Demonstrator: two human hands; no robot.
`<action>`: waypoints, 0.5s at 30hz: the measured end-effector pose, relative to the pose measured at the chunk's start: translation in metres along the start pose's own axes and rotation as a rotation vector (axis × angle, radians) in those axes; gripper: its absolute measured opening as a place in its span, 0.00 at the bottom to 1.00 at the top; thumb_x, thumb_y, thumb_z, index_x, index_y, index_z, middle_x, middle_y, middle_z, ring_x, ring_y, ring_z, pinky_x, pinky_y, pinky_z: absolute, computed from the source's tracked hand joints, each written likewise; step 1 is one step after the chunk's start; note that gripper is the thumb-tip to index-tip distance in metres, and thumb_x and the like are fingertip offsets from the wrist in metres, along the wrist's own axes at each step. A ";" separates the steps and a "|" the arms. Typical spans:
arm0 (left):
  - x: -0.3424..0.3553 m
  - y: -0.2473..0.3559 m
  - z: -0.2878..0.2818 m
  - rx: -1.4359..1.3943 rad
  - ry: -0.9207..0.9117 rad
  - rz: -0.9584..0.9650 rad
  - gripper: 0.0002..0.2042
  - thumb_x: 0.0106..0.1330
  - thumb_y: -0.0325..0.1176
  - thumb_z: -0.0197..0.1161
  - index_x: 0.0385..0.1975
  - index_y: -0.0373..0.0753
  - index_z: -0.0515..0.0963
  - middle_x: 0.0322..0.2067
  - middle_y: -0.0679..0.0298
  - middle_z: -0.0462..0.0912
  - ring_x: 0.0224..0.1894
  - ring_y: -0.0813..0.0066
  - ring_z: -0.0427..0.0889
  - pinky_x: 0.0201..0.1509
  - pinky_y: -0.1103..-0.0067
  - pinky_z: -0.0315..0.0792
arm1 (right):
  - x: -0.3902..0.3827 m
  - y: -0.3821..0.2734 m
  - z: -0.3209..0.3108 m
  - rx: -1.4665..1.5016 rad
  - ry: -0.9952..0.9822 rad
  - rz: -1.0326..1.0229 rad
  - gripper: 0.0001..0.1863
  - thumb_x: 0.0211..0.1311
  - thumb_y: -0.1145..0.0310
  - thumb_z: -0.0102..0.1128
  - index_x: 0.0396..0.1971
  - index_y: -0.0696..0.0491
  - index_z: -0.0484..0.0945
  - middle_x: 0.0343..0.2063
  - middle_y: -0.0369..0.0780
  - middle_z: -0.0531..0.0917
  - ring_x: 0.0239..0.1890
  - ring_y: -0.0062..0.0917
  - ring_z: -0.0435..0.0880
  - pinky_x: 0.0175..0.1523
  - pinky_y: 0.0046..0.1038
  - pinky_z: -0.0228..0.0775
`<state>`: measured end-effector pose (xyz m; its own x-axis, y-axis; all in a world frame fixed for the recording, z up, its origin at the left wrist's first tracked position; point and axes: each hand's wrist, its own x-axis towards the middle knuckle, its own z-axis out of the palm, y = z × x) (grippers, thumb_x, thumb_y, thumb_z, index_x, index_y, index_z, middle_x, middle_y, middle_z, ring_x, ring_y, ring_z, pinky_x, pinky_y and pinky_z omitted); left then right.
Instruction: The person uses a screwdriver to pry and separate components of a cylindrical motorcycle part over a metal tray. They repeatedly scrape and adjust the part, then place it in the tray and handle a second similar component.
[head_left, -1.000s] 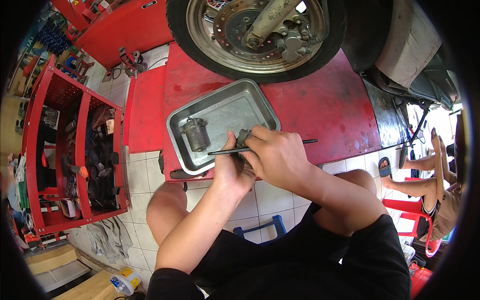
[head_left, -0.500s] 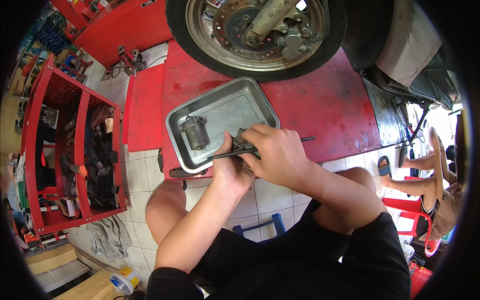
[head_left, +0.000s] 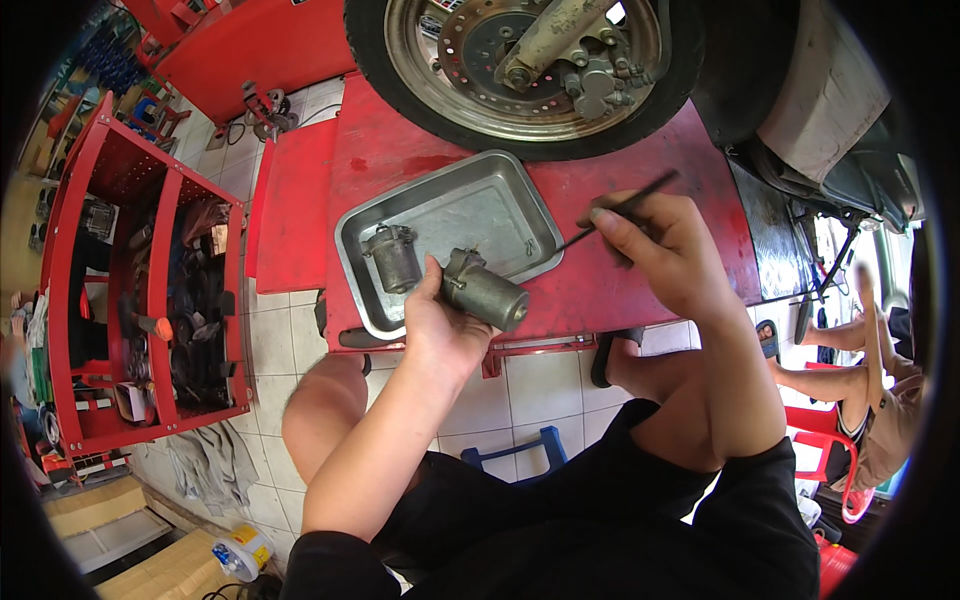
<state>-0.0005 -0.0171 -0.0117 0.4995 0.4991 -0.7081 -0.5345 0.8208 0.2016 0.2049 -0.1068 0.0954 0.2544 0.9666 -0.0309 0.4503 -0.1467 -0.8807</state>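
One gray metal cylinder lies in the left hand, whose grip is closed around it from beneath, with the thumb along its bracketed end; its rounded end points toward the right and the person. It is held over the near edge of a metal tray, tilted. Inside that tray, toward its left side, stands a second cylinder of similar shape, just beside the left thumb, and a small clip lies near the right wall. The right hand has its grip pinching a slim dark rod between thumb and fingers, well apart from the held piece. The rod slants, its thin end by the tray's right corner; whether it touches the rim I cannot tell. The tray sits on a red tabletop, with a wheel just beyond. To the left stands a red rack filled with parts, and a blue stool shows below between the person's legs.
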 end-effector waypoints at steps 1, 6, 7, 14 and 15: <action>0.001 0.001 -0.001 0.001 -0.002 0.003 0.23 0.76 0.54 0.45 0.52 0.40 0.72 0.49 0.59 0.78 0.53 0.59 0.77 0.60 0.54 0.69 | -0.005 -0.001 -0.004 0.164 -0.029 0.080 0.12 0.66 0.71 0.61 0.45 0.63 0.81 0.32 0.39 0.86 0.29 0.26 0.80 0.36 0.29 0.73; 0.005 0.007 -0.001 -0.009 -0.018 0.039 0.26 0.76 0.54 0.45 0.53 0.35 0.71 0.51 0.54 0.76 0.63 0.43 0.70 0.67 0.49 0.64 | -0.003 0.017 -0.006 0.715 -0.217 0.008 0.14 0.68 0.73 0.59 0.47 0.67 0.79 0.39 0.45 0.87 0.39 0.26 0.86 0.47 0.26 0.79; 0.005 0.008 0.000 -0.004 -0.017 0.040 0.26 0.76 0.54 0.45 0.53 0.35 0.70 0.51 0.54 0.76 0.63 0.44 0.71 0.67 0.49 0.64 | -0.002 0.017 -0.008 0.739 -0.235 0.023 0.13 0.67 0.74 0.59 0.46 0.68 0.79 0.39 0.47 0.86 0.40 0.27 0.87 0.48 0.26 0.79; 0.007 0.011 0.006 0.023 0.005 0.124 0.24 0.76 0.54 0.45 0.55 0.37 0.70 0.52 0.55 0.76 0.58 0.51 0.74 0.65 0.50 0.65 | -0.004 0.036 0.022 0.321 -0.132 0.187 0.11 0.65 0.79 0.61 0.44 0.63 0.71 0.31 0.46 0.86 0.36 0.28 0.88 0.41 0.28 0.79; 0.009 0.013 0.005 0.021 0.004 0.129 0.24 0.76 0.54 0.45 0.55 0.38 0.70 0.52 0.55 0.75 0.58 0.52 0.74 0.65 0.50 0.65 | -0.007 0.035 0.024 0.159 -0.103 0.075 0.11 0.64 0.78 0.62 0.42 0.62 0.71 0.29 0.46 0.85 0.34 0.30 0.88 0.40 0.29 0.78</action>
<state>0.0003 -0.0007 -0.0124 0.4247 0.5995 -0.6784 -0.5795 0.7557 0.3050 0.1985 -0.1138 0.0535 0.1896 0.9718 -0.1400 0.2908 -0.1918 -0.9374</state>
